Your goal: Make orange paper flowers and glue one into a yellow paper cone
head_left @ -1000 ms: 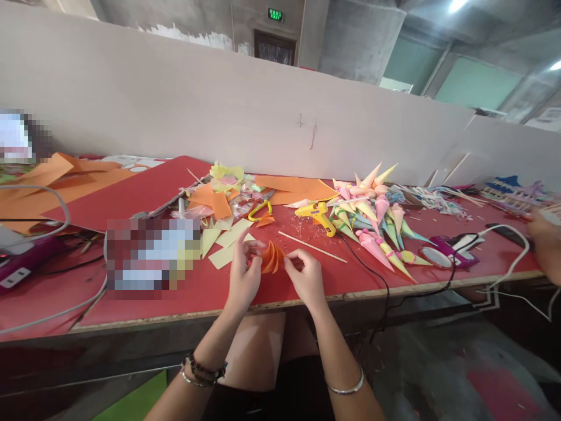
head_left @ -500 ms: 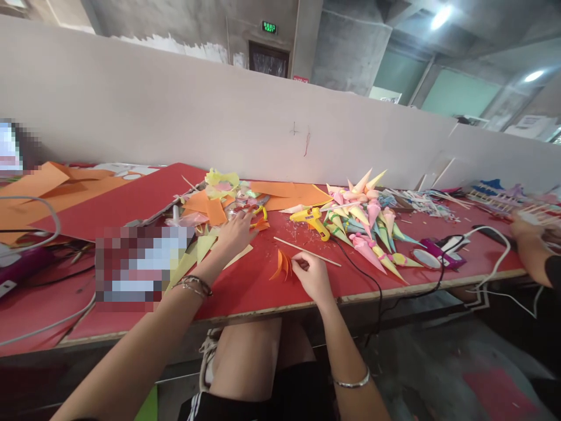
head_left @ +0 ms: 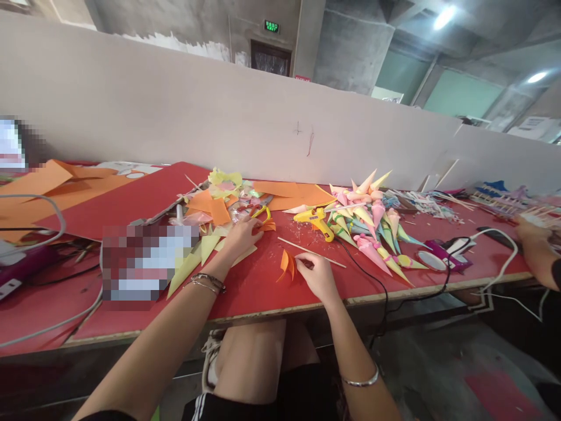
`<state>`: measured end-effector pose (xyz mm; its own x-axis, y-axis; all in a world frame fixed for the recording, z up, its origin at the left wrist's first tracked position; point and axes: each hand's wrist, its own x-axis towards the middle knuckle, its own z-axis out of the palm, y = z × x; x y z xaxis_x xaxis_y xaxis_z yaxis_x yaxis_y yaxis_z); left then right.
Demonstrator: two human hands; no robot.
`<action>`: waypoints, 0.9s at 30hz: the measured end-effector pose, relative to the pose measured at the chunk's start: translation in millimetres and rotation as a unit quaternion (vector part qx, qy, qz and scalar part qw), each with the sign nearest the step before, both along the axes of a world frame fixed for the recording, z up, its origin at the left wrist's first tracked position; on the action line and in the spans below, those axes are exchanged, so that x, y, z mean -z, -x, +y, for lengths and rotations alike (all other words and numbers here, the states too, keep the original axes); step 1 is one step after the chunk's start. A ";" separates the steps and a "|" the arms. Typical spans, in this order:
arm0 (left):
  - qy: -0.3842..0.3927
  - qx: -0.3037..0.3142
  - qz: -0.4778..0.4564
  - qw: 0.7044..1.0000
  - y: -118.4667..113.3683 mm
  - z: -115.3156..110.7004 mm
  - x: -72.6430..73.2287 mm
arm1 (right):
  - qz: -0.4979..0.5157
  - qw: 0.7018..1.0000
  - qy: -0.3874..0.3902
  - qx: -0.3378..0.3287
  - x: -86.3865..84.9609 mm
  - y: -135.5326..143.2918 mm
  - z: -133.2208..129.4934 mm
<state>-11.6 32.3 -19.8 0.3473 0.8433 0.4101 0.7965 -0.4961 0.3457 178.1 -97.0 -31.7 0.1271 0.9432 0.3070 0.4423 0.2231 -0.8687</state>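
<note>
My right hand (head_left: 319,276) pinches a folded orange paper piece (head_left: 287,265), its petal-like flaps spread, just above the red table. Farther forward, my left hand (head_left: 242,238) reaches to the paper pile, fingertips drawn together on the edge of a small orange paper piece (head_left: 269,225). Right beyond those fingers lie scissors with yellow handles (head_left: 265,213). A thin wooden stick (head_left: 312,252) rests between my hands. Behind it a yellow glue gun (head_left: 314,220) lies on its side. Pale yellow paper pieces (head_left: 209,248) are beside my left wrist.
Many pastel paper cones (head_left: 370,228) are heaped right of the glue gun, whose black cord runs over the table edge. A roll of tape (head_left: 432,260) and a power strip (head_left: 456,257) lie farther right. Another person's hand (head_left: 532,228) is at the far right. Orange sheets (head_left: 289,195) lie behind.
My left hand has drawn slightly back and right, its fingers closing at the small orange piece. My right hand still holds its folded piece, now turned a little. The view shifted slightly.
</note>
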 end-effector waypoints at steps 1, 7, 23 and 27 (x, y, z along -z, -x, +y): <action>0.004 0.010 -0.010 1.000 -0.1 1.2 1.1 | -0.001 1.000 0.007 -0.004 -1.5 -0.4 0.8; -0.003 0.011 -0.036 0.999 -0.6 6.3 4.9 | -0.070 0.997 -0.023 -0.009 -14.5 -3.1 15.3; -0.201 -0.070 -0.214 0.953 1.6 -5.0 -20.0 | -0.114 0.987 -0.111 -0.023 -35.0 35.3 71.1; -0.212 -0.003 -0.184 0.960 -2.6 -12.9 -24.8 | -0.008 0.995 -0.093 -0.027 -30.1 40.7 71.9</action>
<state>-9.0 19.5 5.0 0.1086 0.5757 0.8104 0.6629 -0.6495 0.3725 137.5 -25.1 -1.7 0.0709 0.8748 0.4793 0.4391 0.4041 -0.8025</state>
